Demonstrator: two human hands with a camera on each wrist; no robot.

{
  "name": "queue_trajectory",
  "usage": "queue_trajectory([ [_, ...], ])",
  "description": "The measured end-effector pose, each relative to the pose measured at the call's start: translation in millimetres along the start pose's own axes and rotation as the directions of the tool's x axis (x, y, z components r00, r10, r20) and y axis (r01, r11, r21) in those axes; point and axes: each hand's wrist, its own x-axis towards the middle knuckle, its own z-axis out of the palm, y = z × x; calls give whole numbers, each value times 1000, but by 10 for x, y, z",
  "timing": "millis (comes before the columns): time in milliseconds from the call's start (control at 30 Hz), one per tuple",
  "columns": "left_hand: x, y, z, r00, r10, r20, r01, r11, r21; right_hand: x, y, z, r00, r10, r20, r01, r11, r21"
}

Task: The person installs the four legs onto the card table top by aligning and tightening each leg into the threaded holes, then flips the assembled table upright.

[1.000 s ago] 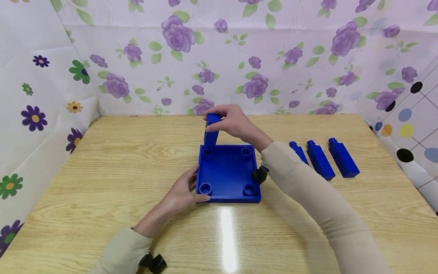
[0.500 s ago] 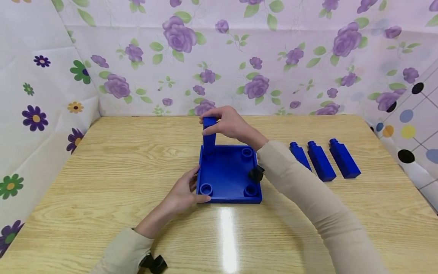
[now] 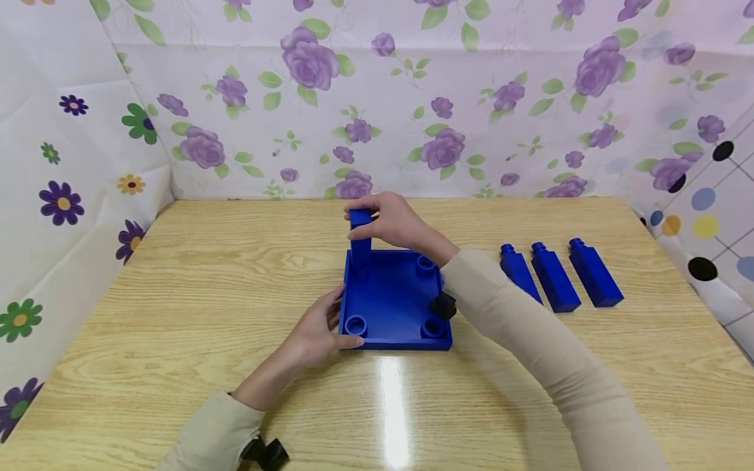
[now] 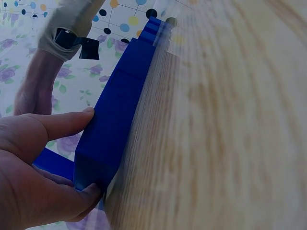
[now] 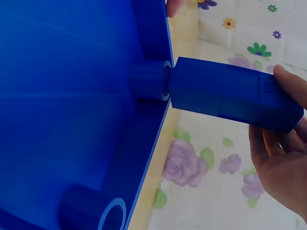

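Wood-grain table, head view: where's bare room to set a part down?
Bare: left of the blue socketed tray and left hand, up to the flowered sheet; also right of three loose threaded posts. Crowded: between tray and posts, under the right sleeve.

Head view bright, fairly even; hard white glare streak [image 3: 393, 412] mid-counter [image 3: 177, 314], near side. Soft shadow under the right sleeve [image 3: 554, 353]. Wrist views dimmer, softer; left one blurs the counter grain. Right one: blue tray [image 5: 62, 72] murky, low contrast.
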Motion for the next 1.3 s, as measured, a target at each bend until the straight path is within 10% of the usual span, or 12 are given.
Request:
queue_trajectory([
  [467,-12,17,-10,1000,-12,-6,12,1000,9,-70,126,-121,979,-95,182,51,971,232],
  [933,-1,6,5,999,-33,-19,33,999,30,-73,125,86,990,-5,-142,9,1000,26],
  [1300,-17,19,1,1000,-16,-6,16,1000,2,-78,106,191,979,49,-200,-47,999,17],
])
